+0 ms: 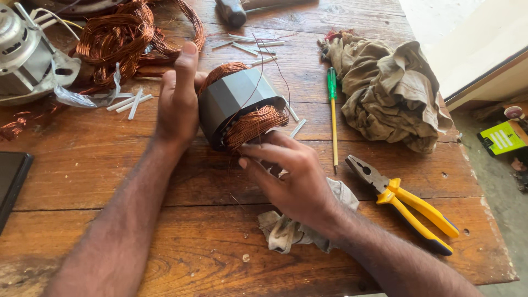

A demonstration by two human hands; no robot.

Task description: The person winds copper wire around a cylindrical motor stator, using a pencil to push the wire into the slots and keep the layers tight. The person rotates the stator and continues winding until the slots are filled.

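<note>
Head view. Motor stator (pixel 234 102): grey laminated core, copper windings at both ends, lying on its side at mid-table (pixel 110 165). Left hand (pixel 177 99): clasped around the stator's far side, thumb up. Right hand (pixel 294 176): fingertips pinched on the near copper winding. Nearby: green-handled screwdriver (pixel 333 118), yellow-handled pliers (pixel 407 203), crumpled cloth (pixel 393 91), loose copper wire (pixel 129 36).
</note>
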